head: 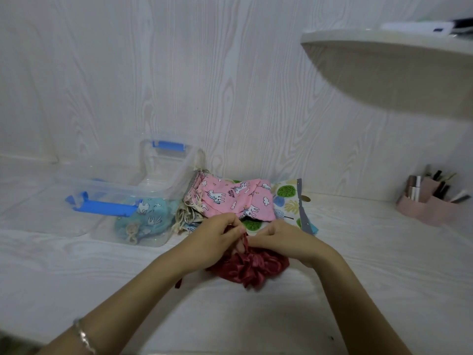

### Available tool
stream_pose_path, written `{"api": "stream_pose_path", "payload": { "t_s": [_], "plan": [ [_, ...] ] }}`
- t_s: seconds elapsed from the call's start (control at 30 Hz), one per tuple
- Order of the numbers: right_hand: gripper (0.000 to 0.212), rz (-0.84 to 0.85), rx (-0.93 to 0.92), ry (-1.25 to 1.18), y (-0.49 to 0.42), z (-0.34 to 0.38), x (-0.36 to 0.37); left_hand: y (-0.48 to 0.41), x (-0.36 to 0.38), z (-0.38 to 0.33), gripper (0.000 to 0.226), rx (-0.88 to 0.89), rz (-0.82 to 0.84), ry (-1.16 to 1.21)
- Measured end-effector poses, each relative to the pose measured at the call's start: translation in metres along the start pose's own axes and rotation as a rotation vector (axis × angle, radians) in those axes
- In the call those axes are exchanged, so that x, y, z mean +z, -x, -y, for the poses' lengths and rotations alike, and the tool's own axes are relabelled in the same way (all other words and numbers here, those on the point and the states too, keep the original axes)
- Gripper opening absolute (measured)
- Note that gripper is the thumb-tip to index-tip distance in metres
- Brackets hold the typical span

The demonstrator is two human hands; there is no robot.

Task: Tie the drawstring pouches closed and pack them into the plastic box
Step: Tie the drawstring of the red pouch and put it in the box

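Your left hand and right hand: fingers of both pinch cord of red pouch. Pouch sits bunched on table, under your wrists, mouth gathered. Knot likely unfinished.

Done: one blue pouch in plastic box, cord looks tied.

Left: pink pouch and several more piled just beside box. Early stage, by my reckoning: finish knot, box it, work through pile.
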State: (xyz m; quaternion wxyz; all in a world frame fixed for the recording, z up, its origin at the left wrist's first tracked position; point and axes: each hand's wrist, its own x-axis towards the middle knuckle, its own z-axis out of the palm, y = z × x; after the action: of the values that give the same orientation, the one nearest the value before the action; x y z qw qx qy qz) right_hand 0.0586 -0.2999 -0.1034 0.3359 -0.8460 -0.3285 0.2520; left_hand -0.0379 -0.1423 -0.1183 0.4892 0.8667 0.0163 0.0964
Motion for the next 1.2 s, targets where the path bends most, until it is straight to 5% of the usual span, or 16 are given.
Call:
{"api": "stream_pose_path", "payload": {
  "t_s": [0.23,0.47,0.6,0.7,0.8,1.0,1.2],
  "plan": [
    [0.008,-0.038,-0.022,-0.203,-0.003,0.0,0.006,-0.002,-0.002,-0.003,0.019,0.009,-0.007,-0.049],
    [0.01,-0.16,-0.06,-0.369,-0.004,0.004,0.006,-0.001,-0.022,-0.013,0.012,0.02,0.091,-0.107],
    [0.012,-0.195,-0.069,-0.351,-0.003,0.007,0.009,0.002,-0.03,-0.018,0.016,0.043,0.128,-0.461],
    [0.008,-0.192,-0.056,-0.318,-0.003,0.006,0.012,0.004,-0.03,-0.025,0.024,0.089,0.007,-0.923],
    [0.009,-0.206,-0.055,-0.25,-0.003,0.006,0.013,0.003,-0.027,-0.031,0.024,0.048,-0.114,-1.042],
    [0.006,-0.168,-0.088,-0.187,0.0,0.012,0.012,-0.005,-0.026,-0.048,0.027,0.004,-0.282,-0.754],
    [0.005,-0.176,-0.138,-0.159,0.004,0.012,0.011,-0.026,-0.021,-0.04,0.022,-0.173,-0.067,-0.02]
  ]
}}
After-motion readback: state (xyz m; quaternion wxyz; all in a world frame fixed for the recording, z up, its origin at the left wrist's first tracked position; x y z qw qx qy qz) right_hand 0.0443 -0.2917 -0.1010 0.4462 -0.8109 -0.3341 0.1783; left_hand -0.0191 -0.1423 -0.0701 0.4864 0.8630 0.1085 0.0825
